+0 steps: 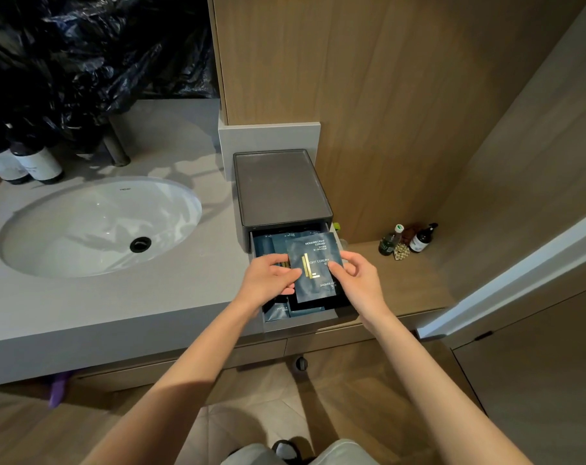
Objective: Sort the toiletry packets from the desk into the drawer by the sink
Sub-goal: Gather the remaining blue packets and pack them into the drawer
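- Packet: dark blue flat sachet with gold print, held tilted just above the open drawer, right of the sink on the worktop.
- Left hand: fingers pinch the packet's left edge, thumb on top.
- Right hand: thumb and forefinger pinch the right edge; other fingers loosely curled.
- Drawer holds more packets, lying overlapped; how many, cannot tell.
- Handling (judgement): light, thin, bends easily, film probably slick. Contents soft, no breakage risk.
- Best hold: the sealed edges, pinched lightly; a one-sided grip may let it flop or slide.
- Step in hand: laying this one flat on the stack.
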Tool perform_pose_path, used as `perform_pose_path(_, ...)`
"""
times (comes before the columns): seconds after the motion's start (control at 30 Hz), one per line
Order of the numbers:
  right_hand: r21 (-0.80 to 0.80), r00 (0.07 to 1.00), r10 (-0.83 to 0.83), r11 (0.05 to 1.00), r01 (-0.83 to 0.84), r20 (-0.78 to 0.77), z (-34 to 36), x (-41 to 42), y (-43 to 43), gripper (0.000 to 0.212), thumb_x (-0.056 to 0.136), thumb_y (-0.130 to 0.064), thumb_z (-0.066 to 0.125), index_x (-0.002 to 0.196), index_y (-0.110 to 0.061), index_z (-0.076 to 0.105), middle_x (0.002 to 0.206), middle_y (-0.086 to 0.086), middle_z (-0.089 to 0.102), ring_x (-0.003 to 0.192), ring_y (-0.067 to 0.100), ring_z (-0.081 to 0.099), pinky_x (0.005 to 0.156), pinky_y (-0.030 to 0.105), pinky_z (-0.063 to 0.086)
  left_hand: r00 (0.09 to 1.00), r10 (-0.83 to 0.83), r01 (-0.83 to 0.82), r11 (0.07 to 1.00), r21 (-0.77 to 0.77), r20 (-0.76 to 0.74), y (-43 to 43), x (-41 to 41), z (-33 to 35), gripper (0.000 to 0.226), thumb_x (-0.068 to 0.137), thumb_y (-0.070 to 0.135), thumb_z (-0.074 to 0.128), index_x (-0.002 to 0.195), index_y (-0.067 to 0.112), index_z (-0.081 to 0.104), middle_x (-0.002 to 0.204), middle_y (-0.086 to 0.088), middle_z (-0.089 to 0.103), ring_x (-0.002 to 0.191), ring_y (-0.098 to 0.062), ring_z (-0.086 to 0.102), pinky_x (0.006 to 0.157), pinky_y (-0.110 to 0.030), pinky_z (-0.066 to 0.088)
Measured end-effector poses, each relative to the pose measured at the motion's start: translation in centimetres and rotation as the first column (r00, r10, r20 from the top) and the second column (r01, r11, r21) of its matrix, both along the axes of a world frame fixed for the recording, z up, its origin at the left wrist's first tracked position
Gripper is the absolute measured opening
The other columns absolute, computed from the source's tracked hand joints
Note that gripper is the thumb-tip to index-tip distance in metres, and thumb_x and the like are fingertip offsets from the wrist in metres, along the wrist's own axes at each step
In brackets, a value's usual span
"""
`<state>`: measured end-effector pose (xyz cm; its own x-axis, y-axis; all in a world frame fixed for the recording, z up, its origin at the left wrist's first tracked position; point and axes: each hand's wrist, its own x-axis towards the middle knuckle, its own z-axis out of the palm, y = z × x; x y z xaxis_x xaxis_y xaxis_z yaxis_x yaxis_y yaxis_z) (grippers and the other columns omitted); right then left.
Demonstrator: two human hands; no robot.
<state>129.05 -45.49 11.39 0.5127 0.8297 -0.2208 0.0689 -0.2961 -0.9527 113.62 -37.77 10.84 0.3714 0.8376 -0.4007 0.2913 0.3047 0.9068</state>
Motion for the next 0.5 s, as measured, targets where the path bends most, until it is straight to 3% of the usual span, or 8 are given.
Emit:
perform_pose_path(0.1, -0.021, 0.967, 0.004, 1.0, 0.002, 0.254, 0.0, 0.7, -0.7, 0.038, 0.092, -0.02, 0.061, 0.129, -0.015, 0.054, 0.114, 0.001, 0.068, 0.099, 0.01, 0.062, 0.088, 0.018, 0.046, 0.998, 0.0, -0.002, 1.0, -0.027, -0.057, 0.3, -0.2, -0.5, 0.051, 0.082, 0.013, 0.071, 0.128, 0.004, 0.053, 0.086, -0.002, 0.066, 0.064, -0.012, 0.066, 0.063, -0.02, 0.059)
perform_pose_path(0.17, -0.065, 0.939, 0.027, 0.998, -0.005, 0.344, -0.2, 1.3, -1.4, 0.041, 0.093, -0.018, 0.059, 0.134, -0.014, 0.051, 0.129, 0.002, 0.061, 0.116, 0.015, 0.057, 0.097, 0.022, 0.043, 0.987, -0.039, 0.038, 0.999, -0.005, -0.154, 0.4, -0.2, -0.8, 0.048, 0.082, 0.013, 0.071, 0.126, 0.002, 0.055, 0.079, 0.002, 0.066, 0.058, -0.01, 0.067, 0.062, -0.02, 0.058)
perform_pose_path(0.23, -0.152, 0.928, 0.081, 0.988, -0.027, 0.364, -0.6, 1.6, -2.0, 0.045, 0.094, -0.017, 0.057, 0.138, -0.013, 0.048, 0.137, 0.003, 0.056, 0.126, 0.02, 0.052, 0.103, 0.031, 0.042, 0.962, -0.05, 0.083, 0.991, 0.11, -0.27, 0.3, -0.1, -1.2, 0.043, 0.081, 0.012, 0.069, 0.121, 0.001, 0.058, 0.066, 0.005, 0.066, 0.053, -0.009, 0.067, 0.061, -0.021, 0.057)
perform_pose_path(0.3, -0.211, 0.925, 0.118, 0.977, -0.043, 0.361, -0.9, 1.7, -2.3, 0.046, 0.094, -0.015, 0.056, 0.139, -0.012, 0.047, 0.136, 0.007, 0.057, 0.124, 0.022, 0.055, 0.105, 0.035, 0.042, 0.941, -0.041, 0.114, 0.973, 0.2, -0.337, 0.0, 0.2, -1.6, 0.033, 0.082, 0.013, 0.068, 0.114, 0.005, 0.061, 0.066, 0.0, 0.07, 0.055, -0.011, 0.069, 0.069, -0.028, 0.059)
perform_pose_path(0.43, -0.23, 0.913, 0.149, 0.971, -0.063, 0.379, -1.0, 1.6, -2.6, 0.037, 0.095, -0.006, 0.052, 0.131, -0.008, 0.056, 0.129, 0.01, 0.063, 0.121, 0.02, 0.058, 0.099, 0.023, 0.04, 0.922, -0.101, 0.19, 0.959, 0.209, -0.374, -0.2, 1.4, -2.2, 0.009, 0.083, 0.01, 0.068, 0.085, 0.004, 0.062, 0.068, -0.013, 0.073, 0.064, -0.021, 0.072, 0.077, -0.039, 0.059)
perform_pose_path(0.5, -0.221, 0.908, 0.158, 0.972, -0.075, 0.388, -0.8, 1.6, -2.7, 0.034, 0.095, -0.002, 0.051, 0.127, -0.006, 0.06, 0.127, 0.009, 0.064, 0.119, 0.02, 0.059, 0.091, 0.017, 0.039, 0.925, -0.12, 0.183, 0.972, 0.145, -0.36, -0.2, 2.1, -2.3, 0.022, 0.084, 0.009, 0.068, 0.071, 0.017, 0.052, 0.077, -0.018, 0.074, 0.07, -0.026, 0.073, 0.079, -0.04, 0.058)
